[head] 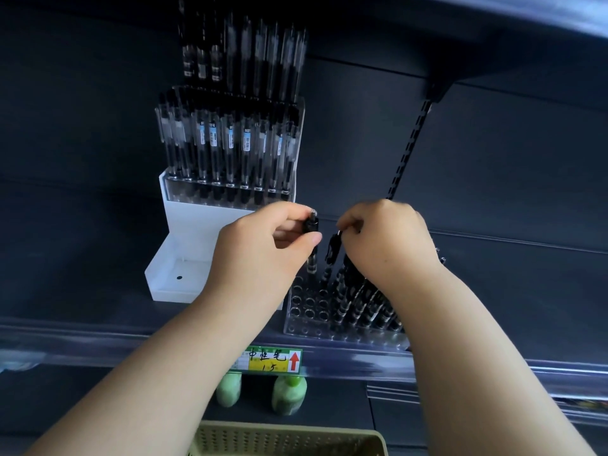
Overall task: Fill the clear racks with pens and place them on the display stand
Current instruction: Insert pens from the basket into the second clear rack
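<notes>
A dark panel is backing the shelving, with a slotted strip running up it to a bracket under the upper shelf, whose edge is catching pale light. The lower shelf is carrying a clear rail along its front, a yellow label with a red arrow sitting in it. Below, two green bottles are standing beyond a perforated basket.

Dim, bluish light overall; the dark back panel loses nearly all detail, while the bare forearms are evenly lit from the front. The topmost pens smear with vertical blur. Wide-angle distortion bends the shelf's front rail, which carries soft glare.
</notes>
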A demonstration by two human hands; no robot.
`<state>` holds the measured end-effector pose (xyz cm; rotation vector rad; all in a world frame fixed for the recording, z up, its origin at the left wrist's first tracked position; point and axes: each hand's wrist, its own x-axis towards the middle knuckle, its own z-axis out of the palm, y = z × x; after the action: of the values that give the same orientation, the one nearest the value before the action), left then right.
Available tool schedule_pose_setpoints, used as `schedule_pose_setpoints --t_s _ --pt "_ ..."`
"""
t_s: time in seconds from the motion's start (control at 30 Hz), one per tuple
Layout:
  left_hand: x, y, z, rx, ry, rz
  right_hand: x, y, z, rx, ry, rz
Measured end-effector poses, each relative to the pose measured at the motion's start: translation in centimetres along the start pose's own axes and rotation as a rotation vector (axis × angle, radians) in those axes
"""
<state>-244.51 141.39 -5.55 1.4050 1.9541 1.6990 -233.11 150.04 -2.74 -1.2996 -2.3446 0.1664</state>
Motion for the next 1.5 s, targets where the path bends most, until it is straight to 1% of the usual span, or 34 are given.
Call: schedule_pose_setpoints --t_s 0.13,0.23,0.33,0.53,0.73,0.83,1.07,1.2,1.33,1.5 --pt "0.1 -0.2 1.3 0.003 -0.014 0.023 -0.2 0.3 -0.3 0.03 0.029 -0.009" --pt "0.4 -0.6 2.5 -0.006 -0.028 0.016 -0.3 0.6 -0.6 0.068 0.087 -0.003" --pt "0.7 -1.1 3.6 0.02 -0.046 0.012 -0.4 1.1 -1.0 0.08 0.103 -0.001" --pt "0.8 -2.4 5.4 0.186 -0.109 0.002 -0.6 1.9 -1.5 0.105 0.104 0.028" --pt "0.7 -2.3 6.1 0.325 -0.111 0.123 -0.7 2.2 -1.5 0.122 0.096 0.037" --pt "0.7 -2.2 5.8 0.461 -0.15 0.168 -0.8 2.1 -1.5 0.126 0.093 0.024" --pt "1.0 -1.6 5.4 0.714 -0.17 0.258 -1.0 2.0 -1.8 0.13 0.093 0.014" --pt "1.2 -1.6 5.7 0.65 -0.199 0.182 -1.2 1.9 -1.8 0.112 0.085 -0.003" --pt "1.5 -2.2 5.8 0.667 -0.211 0.087 -1.4 1.9 -1.7 0.096 0.076 -0.023" --pt "1.5 -2.4 6.1 0.69 -0.218 0.087 -1.5 1.9 -1.6 0.075 0.083 -0.045"
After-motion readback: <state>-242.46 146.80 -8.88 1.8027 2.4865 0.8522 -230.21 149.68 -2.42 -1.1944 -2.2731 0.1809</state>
